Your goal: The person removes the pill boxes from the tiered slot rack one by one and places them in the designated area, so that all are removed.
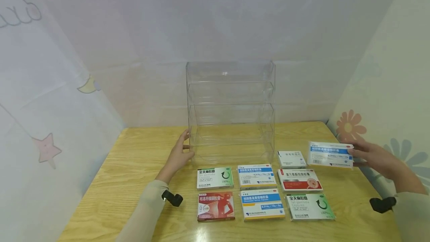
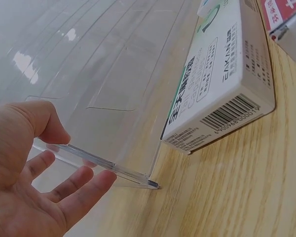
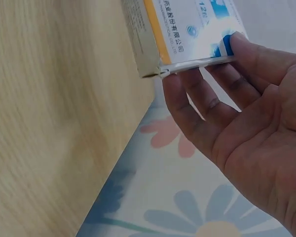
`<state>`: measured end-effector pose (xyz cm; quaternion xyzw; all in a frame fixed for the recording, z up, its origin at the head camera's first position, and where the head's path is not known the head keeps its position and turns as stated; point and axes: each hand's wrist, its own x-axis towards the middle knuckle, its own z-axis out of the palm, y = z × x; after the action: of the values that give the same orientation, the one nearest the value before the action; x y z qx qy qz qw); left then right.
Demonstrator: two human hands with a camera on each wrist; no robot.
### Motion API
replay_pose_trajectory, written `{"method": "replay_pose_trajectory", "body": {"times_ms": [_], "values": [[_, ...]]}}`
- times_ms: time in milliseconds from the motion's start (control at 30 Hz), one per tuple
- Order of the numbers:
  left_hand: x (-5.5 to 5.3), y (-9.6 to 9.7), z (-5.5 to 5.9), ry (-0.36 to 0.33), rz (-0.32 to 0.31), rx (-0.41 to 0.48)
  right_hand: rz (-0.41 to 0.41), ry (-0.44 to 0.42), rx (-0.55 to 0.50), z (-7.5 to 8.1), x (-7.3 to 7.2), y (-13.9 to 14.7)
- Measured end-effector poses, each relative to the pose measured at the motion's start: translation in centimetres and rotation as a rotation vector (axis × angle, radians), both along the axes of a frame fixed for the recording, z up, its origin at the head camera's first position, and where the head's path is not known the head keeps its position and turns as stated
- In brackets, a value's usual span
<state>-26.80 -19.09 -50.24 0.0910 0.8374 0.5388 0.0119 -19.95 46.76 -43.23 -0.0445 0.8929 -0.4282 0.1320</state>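
A clear plastic tiered display rack (image 1: pixel 231 133) stands at the back middle of the wooden table. My left hand (image 1: pixel 180 154) is at its lower left side; in the left wrist view the thumb and fingers pinch the edge of the side panel (image 2: pixel 108 165). On the right, my right hand (image 1: pixel 377 158) holds a blue-and-white medicine box (image 1: pixel 330 155) by its right end, raised over the table. The right wrist view shows the thumb on the printed face of that medicine box (image 3: pixel 187 34) and the fingers behind and below it.
Several medicine boxes lie in front of the rack: green-and-white ones (image 1: pixel 215 178) (image 1: pixel 310 207), blue-and-white ones (image 1: pixel 257 176) (image 1: pixel 262 204), a red one (image 1: pixel 216 206), a red-and-white one (image 1: pixel 300 180) and a small white one (image 1: pixel 291 159). Patterned cloth (image 1: pixel 154 47) hangs behind the table.
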Motion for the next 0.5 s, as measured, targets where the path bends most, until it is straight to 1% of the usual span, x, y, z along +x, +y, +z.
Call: {"method": "replay_pose_trajectory", "body": {"times_ms": [167, 367, 433, 500], "values": [[0.0, -0.2, 0.0, -0.002, 0.0, 0.003, -0.004, -0.049, -0.011, -1.5, -0.4, 1.0], [0.1, -0.4, 0.0, -0.005, 0.004, -0.001, -0.033, -0.108, -0.032, -3.4, -1.4, 2.3], [0.2, -0.4, 0.0, -0.007, 0.002, -0.001, -0.032, -0.109, -0.031, -4.1, -1.8, 2.6], [0.3, -0.5, 0.0, -0.014, 0.006, 0.003, -0.031, -0.088, -0.019, -4.8, -2.1, 2.8]]}}
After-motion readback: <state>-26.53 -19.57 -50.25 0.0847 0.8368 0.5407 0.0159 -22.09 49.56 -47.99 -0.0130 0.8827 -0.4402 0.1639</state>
